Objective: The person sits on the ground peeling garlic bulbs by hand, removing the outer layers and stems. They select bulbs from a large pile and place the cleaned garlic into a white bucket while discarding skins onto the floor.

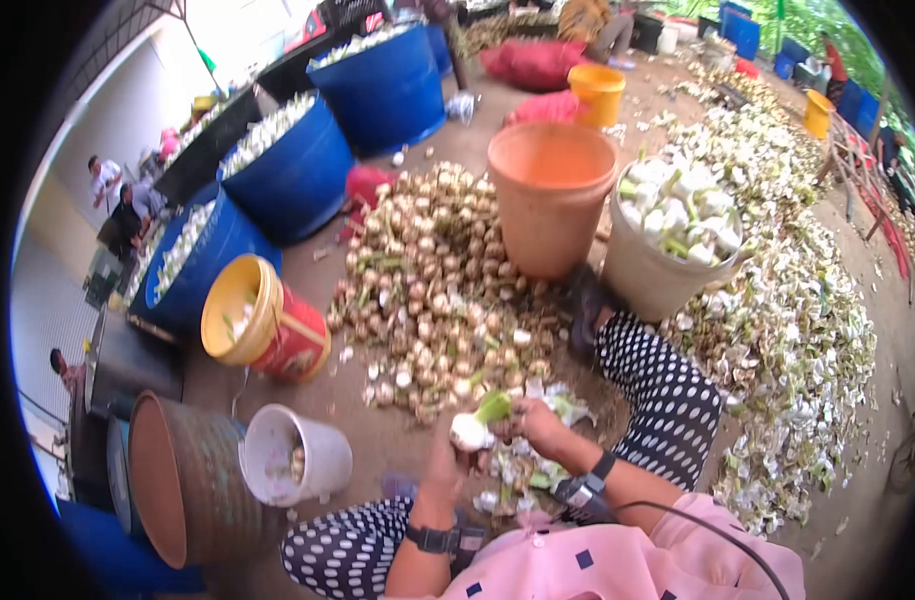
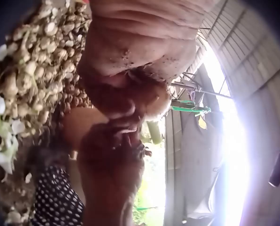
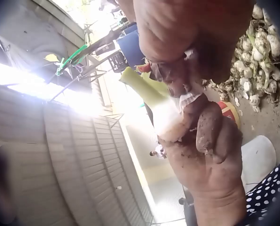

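In the head view, the white bulb (image 1: 470,434) sits in the left hand (image 1: 446,455), the nearer one; its long axis runs along the green stem (image 1: 496,405), slanting toward the right hand (image 1: 540,425). In the left wrist view, the stem emerges on the right hand's side. In the right wrist view, left fingers curl round the bulb; right fingers meet papery skin (image 3: 191,97) (whether pinching, one cannot tell).
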Tool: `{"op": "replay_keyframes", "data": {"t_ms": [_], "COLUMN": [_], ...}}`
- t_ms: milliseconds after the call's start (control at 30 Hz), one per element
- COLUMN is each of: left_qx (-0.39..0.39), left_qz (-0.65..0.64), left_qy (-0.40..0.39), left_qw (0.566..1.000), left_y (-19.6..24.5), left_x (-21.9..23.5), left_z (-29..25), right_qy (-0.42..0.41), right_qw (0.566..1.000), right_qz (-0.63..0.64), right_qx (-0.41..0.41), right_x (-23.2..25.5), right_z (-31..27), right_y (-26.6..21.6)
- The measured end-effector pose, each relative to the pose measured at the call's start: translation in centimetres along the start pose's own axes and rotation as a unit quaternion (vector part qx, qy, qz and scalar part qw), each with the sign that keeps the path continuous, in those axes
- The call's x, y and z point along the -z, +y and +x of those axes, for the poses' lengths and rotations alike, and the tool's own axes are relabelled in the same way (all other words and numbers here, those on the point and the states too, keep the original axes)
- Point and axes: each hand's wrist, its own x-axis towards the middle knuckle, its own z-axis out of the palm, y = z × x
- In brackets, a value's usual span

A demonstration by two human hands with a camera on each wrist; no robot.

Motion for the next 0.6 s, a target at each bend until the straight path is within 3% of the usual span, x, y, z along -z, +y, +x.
{"op": "replay_keyframes", "data": {"t_ms": [33,100,167,233,267,367,400,433,467,500,533,567,600], "left_qx": [0.0,-0.077,-0.1,-0.186,-0.165,-0.17,-0.223,-0.167,-0.156,-0.138,-0.145,-0.147,-0.142], "left_qz": [0.046,0.087,0.101,0.249,0.174,0.127,0.215,0.228,0.279,0.33,0.299,0.266,0.18], "left_qy": [-0.012,0.005,0.014,0.005,-0.016,-0.056,-0.006,0.074,0.113,0.154,0.145,0.141,0.102], "left_qw": [0.999,0.993,0.99,0.951,0.971,0.976,0.951,0.957,0.941,0.921,0.932,0.942,0.968], "left_y": [0.3,0.0,-1.0,-1.5,-1.1,-0.8,-1.0,-0.1,0.1,0.0,0.1,0.2,0.4], "left_x": [0.2,0.1,1.1,0.9,1.2,3.1,3.5,1.8,1.5,1.6,2.0,2.6,2.7], "left_z": [-0.1,-0.5,-0.2,-0.5,-1.2,-0.7,-0.3,-1.3,-1.1,-1.2,-1.2,-1.4,-1.8], "right_qy": [-0.026,-0.023,-0.009,-0.035,-0.034,0.004,0.014,0.024,0.029,0.042,0.053,0.013,-0.02], "right_qw": [0.998,0.997,0.999,0.999,0.999,0.984,0.998,0.999,0.959,0.94,0.96,0.992,1.0], "right_qz": [0.053,0.043,0.005,0.022,0.024,0.168,0.067,-0.034,-0.245,-0.298,-0.246,-0.119,0.007], "right_qx": [-0.029,0.055,0.051,-0.018,-0.017,-0.062,-0.017,0.027,0.14,0.163,0.122,0.041,-0.015], "right_x": [0.3,0.2,0.5,0.4,0.2,-0.5,-0.4,-0.4,-0.2,-0.5,-0.9,0.0,-0.2], "right_z": [-0.3,-0.7,-0.9,-1.2,-1.4,-2.1,-1.7,-1.2,-1.1,-1.2,-1.4,-1.1,-2.1], "right_y": [-0.9,-2.2,-2.3,-2.2,-2.2,-3.4,-2.8,-2.3,-1.7,-1.7,-2.0,-1.7,-4.2]}}
